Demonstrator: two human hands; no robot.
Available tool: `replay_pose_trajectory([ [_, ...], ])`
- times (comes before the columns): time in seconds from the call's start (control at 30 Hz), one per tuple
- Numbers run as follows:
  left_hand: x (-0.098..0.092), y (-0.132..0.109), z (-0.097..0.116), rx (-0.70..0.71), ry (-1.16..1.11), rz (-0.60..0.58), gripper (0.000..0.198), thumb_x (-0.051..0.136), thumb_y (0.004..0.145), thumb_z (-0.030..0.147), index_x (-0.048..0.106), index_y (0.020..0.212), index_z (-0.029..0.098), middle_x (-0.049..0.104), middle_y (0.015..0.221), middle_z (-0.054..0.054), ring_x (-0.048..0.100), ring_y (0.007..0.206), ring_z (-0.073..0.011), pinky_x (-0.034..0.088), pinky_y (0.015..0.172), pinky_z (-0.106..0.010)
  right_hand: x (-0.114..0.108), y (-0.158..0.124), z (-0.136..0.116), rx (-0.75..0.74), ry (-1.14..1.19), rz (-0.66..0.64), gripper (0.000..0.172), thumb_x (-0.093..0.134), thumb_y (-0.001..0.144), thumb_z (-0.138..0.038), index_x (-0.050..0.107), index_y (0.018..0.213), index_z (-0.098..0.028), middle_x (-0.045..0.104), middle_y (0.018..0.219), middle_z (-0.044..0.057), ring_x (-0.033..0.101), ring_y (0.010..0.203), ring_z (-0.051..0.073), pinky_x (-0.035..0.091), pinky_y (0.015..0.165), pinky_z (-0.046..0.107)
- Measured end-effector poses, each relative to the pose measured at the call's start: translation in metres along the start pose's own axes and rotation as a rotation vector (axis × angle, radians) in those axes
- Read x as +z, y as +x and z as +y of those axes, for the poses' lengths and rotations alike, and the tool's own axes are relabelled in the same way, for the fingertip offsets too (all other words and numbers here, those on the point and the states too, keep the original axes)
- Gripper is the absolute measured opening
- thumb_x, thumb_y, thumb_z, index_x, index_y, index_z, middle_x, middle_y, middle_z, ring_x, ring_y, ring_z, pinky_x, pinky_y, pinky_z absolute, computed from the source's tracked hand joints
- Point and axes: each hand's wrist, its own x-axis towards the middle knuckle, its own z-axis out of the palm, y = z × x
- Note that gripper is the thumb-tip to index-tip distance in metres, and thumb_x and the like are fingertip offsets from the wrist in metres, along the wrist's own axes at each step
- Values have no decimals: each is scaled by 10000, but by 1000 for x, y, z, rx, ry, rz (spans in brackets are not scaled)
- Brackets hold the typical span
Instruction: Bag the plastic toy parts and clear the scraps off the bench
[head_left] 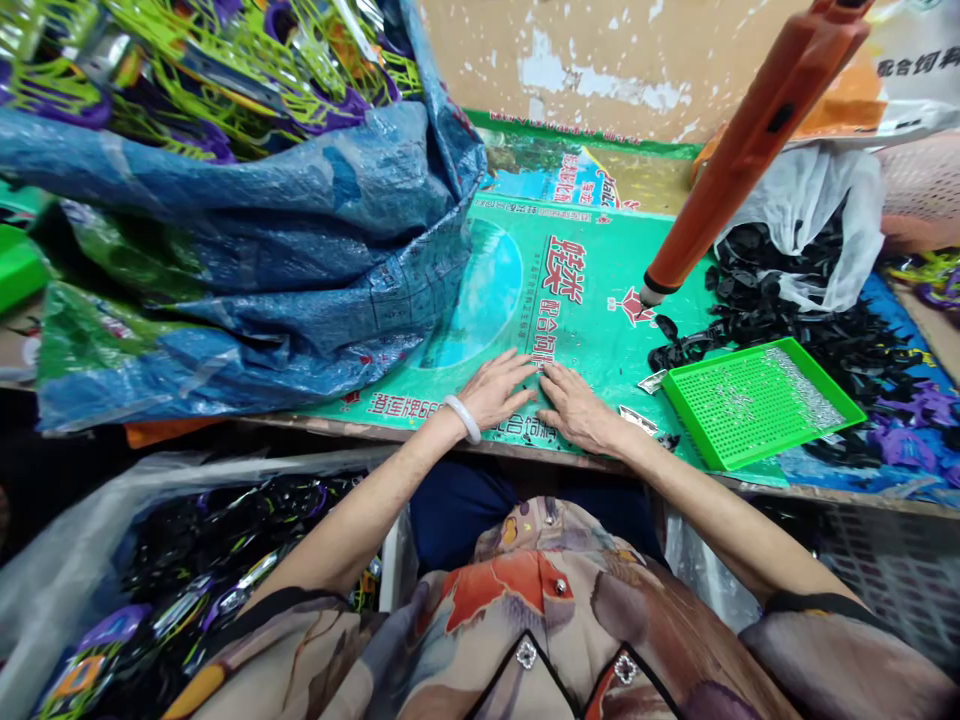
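My left hand [495,390] and my right hand [576,405] lie side by side on the green printed sack [592,290] that covers the table, near its front edge. The fingers of both hands are stretched out and meet at one spot on the sack. Whatever sits under the fingertips is too small to make out. A white bangle [463,417] circles my left wrist. Small silver metal pieces [637,420] lie just right of my right hand.
A green perforated tray [757,400] with several tiny metal parts sits right of my hands. Behind it is a heap of black plastic parts [787,310] and a white bag. An orange power tool [750,140] hangs overhead. A blue sack [247,250] of green and purple parts fills the left.
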Motion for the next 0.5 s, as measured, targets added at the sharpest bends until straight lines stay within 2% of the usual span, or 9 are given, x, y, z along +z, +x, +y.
replay_pose_trajectory([
  [0.07, 1, -1, -3, 11, -12, 20, 478, 467, 992, 371, 558, 1411, 159, 504, 1531, -125, 365, 1492, -289, 346, 1214, -517, -6, -5, -3, -28, 18, 18, 460, 499, 985, -309, 555, 1399, -119, 428, 1551, 213, 357, 1481, 323, 280, 1218, 580],
  [0.13, 2, -1, -4, 19, -15, 25, 466, 462, 994, 371, 567, 1398, 164, 518, 1519, -128, 379, 1485, -276, 346, 1213, -520, -13, -10, 3, -26, 55, 108, 396, 450, 991, -264, 612, 1339, -167, 524, 1481, 170, 443, 1427, 280, 341, 1199, 538],
  [0.23, 3, -2, -2, 14, 0, 10, 469, 459, 997, 377, 572, 1392, 150, 515, 1522, -128, 366, 1491, -280, 335, 1218, -506, -24, -20, 26, 45, 102, 288, 367, 412, 994, -258, 675, 1238, -178, 627, 1340, 150, 590, 1262, 246, 486, 1088, 447],
  [0.33, 2, -3, 4, 6, 34, -13, 471, 463, 996, 360, 572, 1395, 133, 506, 1527, -137, 354, 1493, -307, 335, 1212, -509, -32, -26, 49, 118, 65, 413, 344, 417, 979, -253, 703, 1151, -168, 677, 1191, 147, 651, 1111, 243, 540, 993, 431],
  [0.4, 3, -4, 8, 9, 63, -34, 459, 473, 991, 352, 583, 1384, 143, 501, 1530, -141, 351, 1490, -329, 346, 1195, -535, -34, -26, 59, 130, 29, 431, 349, 407, 977, -247, 702, 1143, -161, 680, 1168, 150, 651, 1104, 249, 543, 984, 442],
  [0.5, 3, -5, 15, 18, 103, -71, 438, 487, 986, 352, 602, 1363, 161, 494, 1535, -143, 335, 1494, -350, 346, 1178, -568, -28, -17, 63, 108, 4, 365, 375, 415, 986, -277, 666, 1241, -165, 630, 1311, 160, 603, 1231, 273, 518, 1048, 468],
])
